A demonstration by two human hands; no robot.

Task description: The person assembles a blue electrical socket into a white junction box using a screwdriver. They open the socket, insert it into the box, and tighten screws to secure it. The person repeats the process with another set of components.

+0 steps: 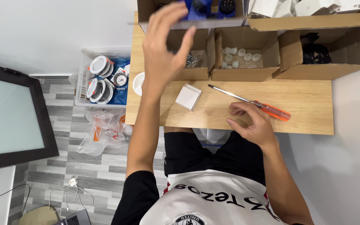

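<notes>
**Reaching into a parts box while the other hand rests by a screwdriver**

Looking down from the head camera, a seated person works at a small wooden table [305, 112]. The left hand [163, 46] is raised over the far edge, fingers spread and holding nothing, its fingertips just in front of a blue plastic part [200, 10] in an upper cardboard box [146, 8]. The right hand [253, 123] rests near the table's front edge, fingers loosely curled and empty, touching or just beside the orange-handled screwdriver [257, 104]. A white square switch plate [188, 96] lies between the two hands. Behind it sit open boxes, one with screws [190, 60], one with white caps [238, 56].

Judged from this view, the raised forearm could knock the box edge, and a nudge from the right hand might roll the screwdriver off the front edge.
</notes>
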